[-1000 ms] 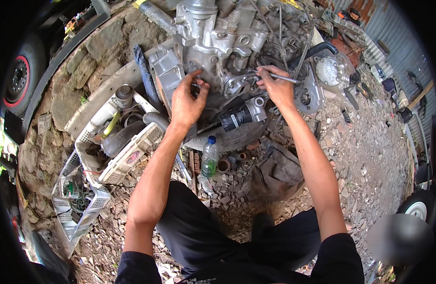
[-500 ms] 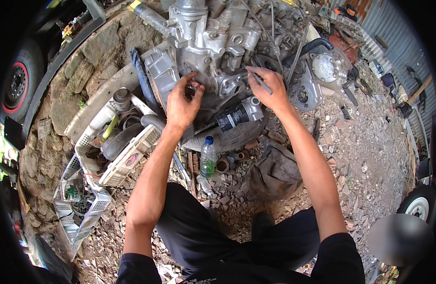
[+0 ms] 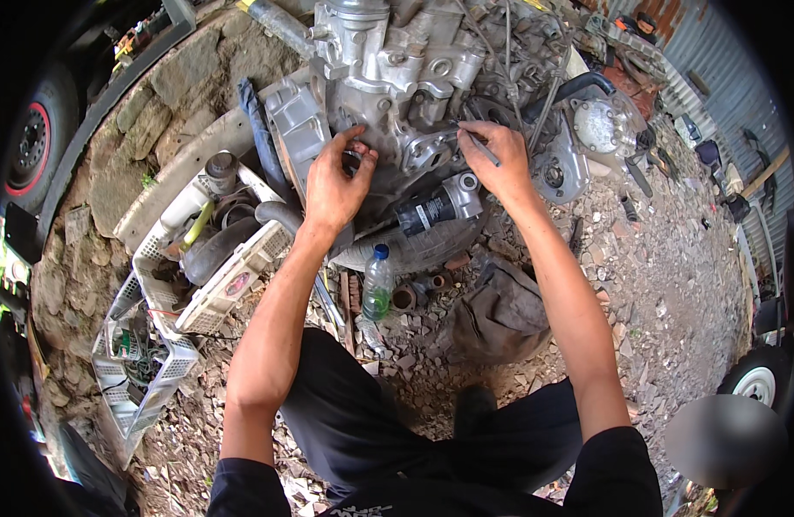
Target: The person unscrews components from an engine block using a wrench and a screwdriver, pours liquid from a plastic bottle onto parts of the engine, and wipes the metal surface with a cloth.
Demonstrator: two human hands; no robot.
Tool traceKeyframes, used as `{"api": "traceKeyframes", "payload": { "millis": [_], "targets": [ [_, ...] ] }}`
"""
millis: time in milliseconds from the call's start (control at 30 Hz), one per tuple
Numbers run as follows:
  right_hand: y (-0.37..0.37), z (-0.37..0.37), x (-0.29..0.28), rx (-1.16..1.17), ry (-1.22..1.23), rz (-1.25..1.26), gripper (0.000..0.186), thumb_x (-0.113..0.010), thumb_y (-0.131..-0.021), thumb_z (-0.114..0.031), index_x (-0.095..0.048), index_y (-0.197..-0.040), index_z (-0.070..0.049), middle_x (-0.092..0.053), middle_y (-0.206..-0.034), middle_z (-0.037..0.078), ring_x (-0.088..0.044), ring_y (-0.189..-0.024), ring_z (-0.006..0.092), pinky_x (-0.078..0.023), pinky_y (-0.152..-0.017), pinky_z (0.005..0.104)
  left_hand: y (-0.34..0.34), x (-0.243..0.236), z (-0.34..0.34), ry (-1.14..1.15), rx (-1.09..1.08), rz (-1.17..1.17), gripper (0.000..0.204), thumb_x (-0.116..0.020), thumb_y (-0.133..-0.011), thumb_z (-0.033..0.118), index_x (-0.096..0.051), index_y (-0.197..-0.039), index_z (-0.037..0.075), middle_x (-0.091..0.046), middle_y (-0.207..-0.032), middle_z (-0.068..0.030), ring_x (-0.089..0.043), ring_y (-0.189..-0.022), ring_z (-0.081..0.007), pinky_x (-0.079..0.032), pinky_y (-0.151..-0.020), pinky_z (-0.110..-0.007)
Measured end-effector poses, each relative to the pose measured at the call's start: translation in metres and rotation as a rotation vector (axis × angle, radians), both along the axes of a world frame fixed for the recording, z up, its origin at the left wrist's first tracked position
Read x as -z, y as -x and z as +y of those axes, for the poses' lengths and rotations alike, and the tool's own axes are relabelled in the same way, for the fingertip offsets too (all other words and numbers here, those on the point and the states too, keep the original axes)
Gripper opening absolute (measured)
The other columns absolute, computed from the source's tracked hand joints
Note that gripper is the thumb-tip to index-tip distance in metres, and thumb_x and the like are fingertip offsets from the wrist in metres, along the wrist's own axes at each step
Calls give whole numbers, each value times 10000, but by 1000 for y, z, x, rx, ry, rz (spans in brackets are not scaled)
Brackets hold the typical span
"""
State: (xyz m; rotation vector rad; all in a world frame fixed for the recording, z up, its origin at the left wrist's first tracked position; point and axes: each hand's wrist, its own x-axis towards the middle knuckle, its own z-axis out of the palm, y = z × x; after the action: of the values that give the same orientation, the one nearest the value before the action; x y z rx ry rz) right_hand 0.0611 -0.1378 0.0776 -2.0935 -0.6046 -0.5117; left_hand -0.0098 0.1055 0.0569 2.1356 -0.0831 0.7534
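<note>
A large silvery engine block (image 3: 358,47) fills the top middle. My left hand (image 3: 336,185) is at its lower left, fingers curled beside a ribbed housing (image 3: 295,121); what they hold is too hidden to make out. My right hand (image 3: 500,164) grips a slim metal tool (image 3: 481,148) that slants up-left toward a bolted fitting (image 3: 431,146) on the engine. Below the hands lies a dark cylindrical filter (image 3: 421,213). Lower still stands a plastic bottle (image 3: 378,280) with green liquid in it.
Broken white crates (image 3: 164,327) with hoses lie left of me, beside a stone wall (image 3: 177,65). A dark cloth (image 3: 491,319) lies on the rubble. Metal covers (image 3: 599,125) sit right of the engine, a corrugated sheet (image 3: 707,60) beyond. Wheels show at both edges (image 3: 39,151).
My right hand has moved slightly left, and its tool has swung from nearly level to a steeper downward slant toward the right. My left hand has shifted slightly left.
</note>
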Motion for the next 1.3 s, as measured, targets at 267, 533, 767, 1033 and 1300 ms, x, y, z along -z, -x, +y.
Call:
{"api": "traceKeyframes", "payload": {
  "millis": [267, 533, 767, 1033, 1300],
  "targets": [
    [6, 7, 6, -50, -4, -106, 251, -660, -861, -145, -725, -1033, 26, -715, -965, 236, -727, -883, 338, -558, -773, 356, -1, 1, 1, 9, 0, 17, 417, -715, -871, 175, -632, -1261, 55, -681, -948, -67, -622, -701, -183, -512, -695, -322],
    [8, 6, 9, -113, -28, -58, 224, -646, -888, -128, -730, -1040, 14, -725, -1010, 214, -726, -928, 327, -560, -824, 353, 3, -3, -2, -2, -1, 42, 409, -713, -869, 181, -637, -1251, 55, -681, -950, -79, -634, -711, -211, -513, -698, -338],
    [8, 5, 13, -157, -16, -98, 216, -639, -896, -126, -728, -1040, 10, -724, -1034, 207, -723, -946, 322, -559, -844, 374, 2, 3, 0, -62, 10, -29, 396, -719, -876, 142, -645, -1253, 46, -680, -926, -23, -623, -781, -95, -481, -683, -264],
    [1, 5, 10, -116, 40, -103, 229, -668, -880, -161, -735, -1045, -16, -722, -1014, 210, -714, -943, 353, -560, -815, 367, 9, -9, -8, -26, 14, 69, 407, -711, -868, 196, -638, -1244, 58, -681, -966, -92, -662, -826, -260, -527, -743, -368],
    [-1, -3, -2, -72, 83, 65, 259, -659, -896, -207, -739, -1064, -27, -737, -956, 187, -731, -880, 289, -544, -780, 334, 14, -10, -8, -72, 9, 56, 402, -725, -885, 193, -647, -1261, 75, -684, -944, -44, -598, -672, -122, -486, -650, -287]
  ]
}}
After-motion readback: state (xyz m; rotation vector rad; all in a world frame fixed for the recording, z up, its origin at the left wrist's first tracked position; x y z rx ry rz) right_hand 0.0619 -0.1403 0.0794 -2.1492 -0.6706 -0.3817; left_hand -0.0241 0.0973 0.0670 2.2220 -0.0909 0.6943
